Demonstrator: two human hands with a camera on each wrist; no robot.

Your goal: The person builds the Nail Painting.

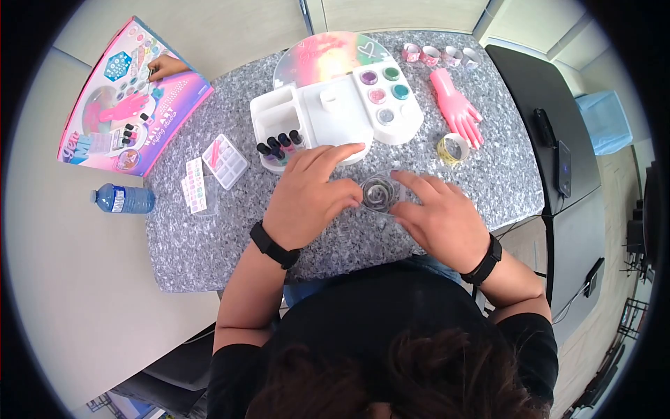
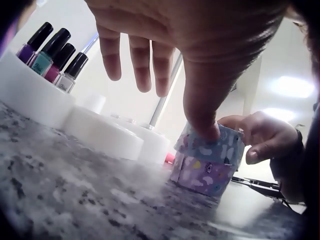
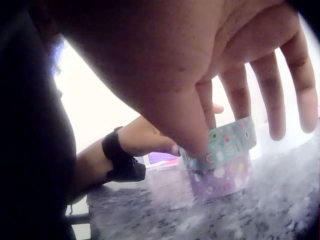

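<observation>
A teal patterned tape roll [image 2: 205,147] sits on a purple patterned tape roll [image 3: 220,180], close in front of me on the table. From above, a loose coil [image 1: 379,195] shows inside the rolls. My left hand [image 1: 307,188] is at their left side, its thumb [image 2: 202,110] overlapping the teal rim and a long finger stretched out beyond. My right hand [image 1: 443,216] pinches the teal roll from the right, the thumb [image 3: 195,132] on the near face and fingers behind. The other right fingers hang straight beside it.
Behind the hands stands a white nail-art station [image 1: 338,129] with polish bottles [image 1: 279,148] and glitter pots [image 1: 377,94]. At right lie a pink model hand [image 1: 455,105], a yellow roll [image 1: 442,153] and several pink-patterned rolls [image 1: 430,55]. Left are a compartment case [image 1: 237,166], sticker sheet [image 1: 195,187], bottle [image 1: 124,199] and box [image 1: 125,105].
</observation>
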